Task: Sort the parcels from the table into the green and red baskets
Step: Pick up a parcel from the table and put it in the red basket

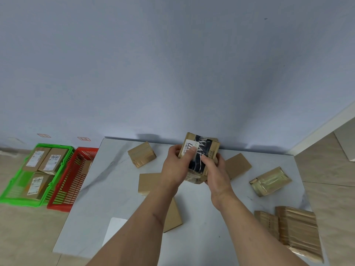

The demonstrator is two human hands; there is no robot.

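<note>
Both hands hold one cardboard parcel [208, 148] with a white label and black tape, lifted above the far middle of the table. My left hand [178, 166] grips its left side, thumb on the label. Its right side is gripped by my right hand [215, 173]. Several brown parcels lie on the white marble table [115, 179], among them one at the back left [141, 154], a taped one at the right [269, 181] and two at the near right [297, 233]. On the floor to the left stand the green basket [11, 191], holding three labelled parcels, and the red basket [63, 191] beside it.
A flat parcel [238, 167] lies behind my right hand, and two more [148, 182] lie partly under my left forearm. A white sheet [115, 231] sits near the table's front left. A pale wall runs behind the table; tiled floor [326, 169] lies to the right.
</note>
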